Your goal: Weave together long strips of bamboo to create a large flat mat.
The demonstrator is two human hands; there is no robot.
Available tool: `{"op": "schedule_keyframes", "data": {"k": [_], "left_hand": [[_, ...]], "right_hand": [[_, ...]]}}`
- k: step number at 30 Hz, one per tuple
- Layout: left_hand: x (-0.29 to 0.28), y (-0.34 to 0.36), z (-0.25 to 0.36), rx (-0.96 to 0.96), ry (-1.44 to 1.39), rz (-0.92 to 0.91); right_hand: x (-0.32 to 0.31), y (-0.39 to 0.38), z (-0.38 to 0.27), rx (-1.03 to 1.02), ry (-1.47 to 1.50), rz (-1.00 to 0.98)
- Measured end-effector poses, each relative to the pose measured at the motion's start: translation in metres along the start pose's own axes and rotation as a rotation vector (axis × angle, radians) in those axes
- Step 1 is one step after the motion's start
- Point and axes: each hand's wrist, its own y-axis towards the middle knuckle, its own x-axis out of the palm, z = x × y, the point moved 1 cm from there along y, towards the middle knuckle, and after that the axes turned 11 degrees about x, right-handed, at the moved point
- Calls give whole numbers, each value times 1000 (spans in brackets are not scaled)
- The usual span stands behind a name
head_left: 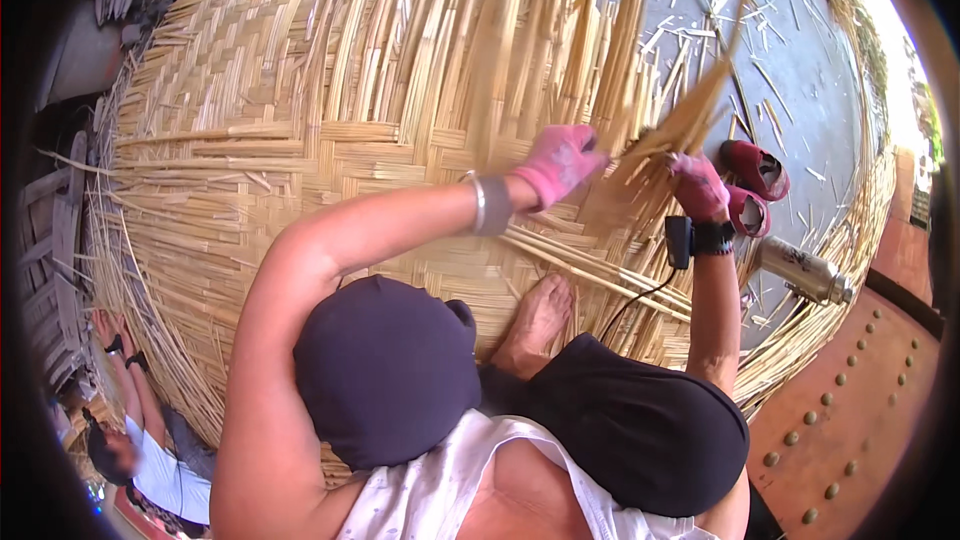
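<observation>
A large woven mat of split reeds (370, 155) spreads under me, its long loose strips standing out at the far side. My right hand (700, 188), in a pink glove, is closed on a fanned bundle of reed strips (690, 125) that is smeared by motion. To its left, my left hand (563, 165), also gloved in pink, has its fingers curled toward the bundle. Whether anything lies in those fingers is hidden. My bare foot (540, 315) rests on the mat between my bent knees.
Dark red shoes (755, 170) and a metal flask (805, 272) sit at the right on a grey floor (765, 50) strewn with reed scraps. A rust-coloured studded metal panel (840, 410) is at the lower right. Another person (165, 465) works at the mat's left edge.
</observation>
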Motion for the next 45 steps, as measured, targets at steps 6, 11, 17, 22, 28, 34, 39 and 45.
{"op": "schedule_keyframes", "data": {"k": [6, 11, 17, 22, 28, 34, 39, 45], "left_hand": [[-11, 14, 1, -182, -633, -88], [-91, -42, -22, 21, -527, 230], [-188, -234, -81, -60, 520, 340], [-167, -380, -71, -444, 699, 313], [-7, -388, -147, -831, 1191, 535], [-30, -386, -127, -651, 1079, 804], [-10, -383, -150, -623, 753, 881], [-19, -382, -134, -633, 1248, 685]], "right_hand": [[32, 17, -25, 338, -567, 210], [37, 0, -39, 313, -1014, 661], [83, -16, -19, -491, -855, 659], [130, -2, -25, -337, -998, 174], [177, 7, -75, -91, -1330, -123], [236, 42, -145, -84, -1360, -90], [322, 58, -176, -212, -1479, -133], [378, 90, -180, -609, -1802, -236]]}}
